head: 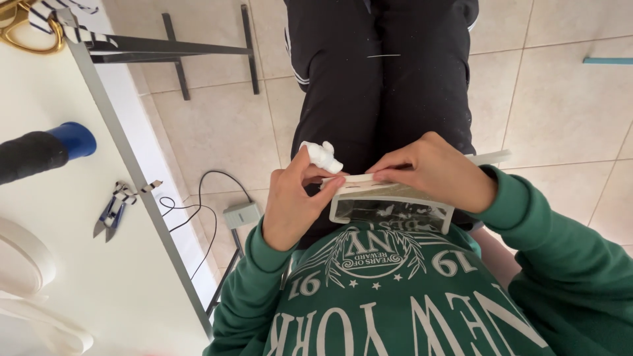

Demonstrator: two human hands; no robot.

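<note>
White strap (pixel 422 177): matt, woven-looking cloth. Frame piece (pixel 389 209): whitish plastic around a glossy clear window. Index finger of left hand (pixel 293 204): wrapped in white cloth tape. Sweatshirt (pixel 395 310): green knit, matt. Bench (pixel 59 231): smooth white top, grey metal edge. Snips (pixel 109 217), 9 o'clock: bare metal. Floor (pixel 560 99): satin beige tile.

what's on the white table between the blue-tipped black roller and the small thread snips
In the head view, nothing: the white table is bare between the blue-tipped black roller and the small thread snips.
</note>
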